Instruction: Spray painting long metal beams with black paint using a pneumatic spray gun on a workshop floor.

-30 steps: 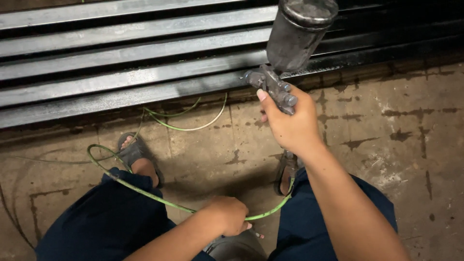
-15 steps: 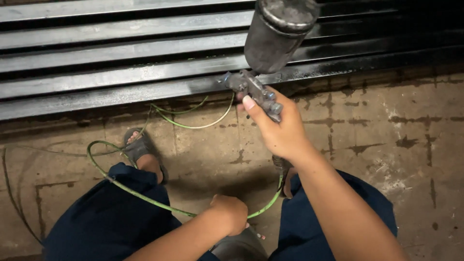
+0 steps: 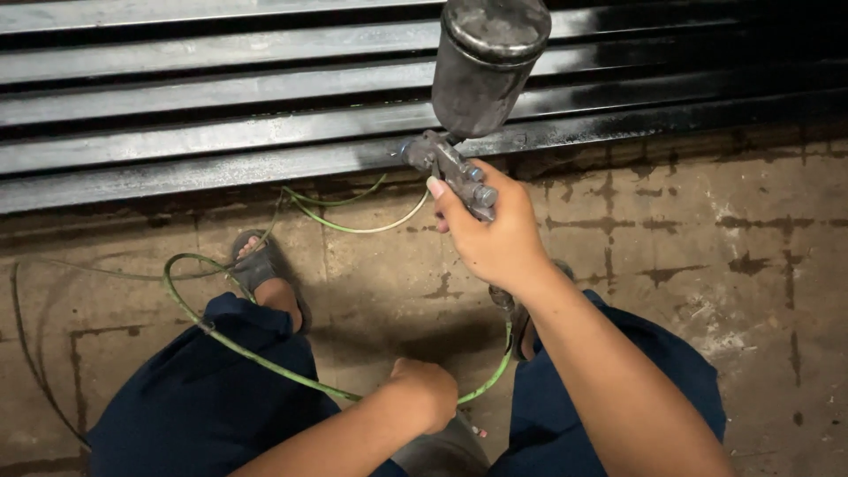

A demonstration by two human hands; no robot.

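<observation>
My right hand point(image 3: 496, 237) grips a grimy metal spray gun point(image 3: 449, 164) with a dark round cup point(image 3: 488, 62) on top. Its nozzle points at long metal slats point(image 3: 221, 124) lying on the floor; their right part is glossy black, the left part duller grey. My left hand point(image 3: 427, 392) is closed around a green air hose point(image 3: 256, 358) low between my knees. The hose loops over my left thigh and across the floor toward the slats.
I squat in dark blue trousers and sandals point(image 3: 258, 265) on a stained concrete floor point(image 3: 707, 265) marked with dark paint lines. A thin dark cable point(image 3: 26, 344) curves along the left. A grey round object point(image 3: 442, 450) sits under my left hand.
My right hand has carried the spray gun leftward along the slats. My left hand keeps its hold on the hose and has barely shifted.
</observation>
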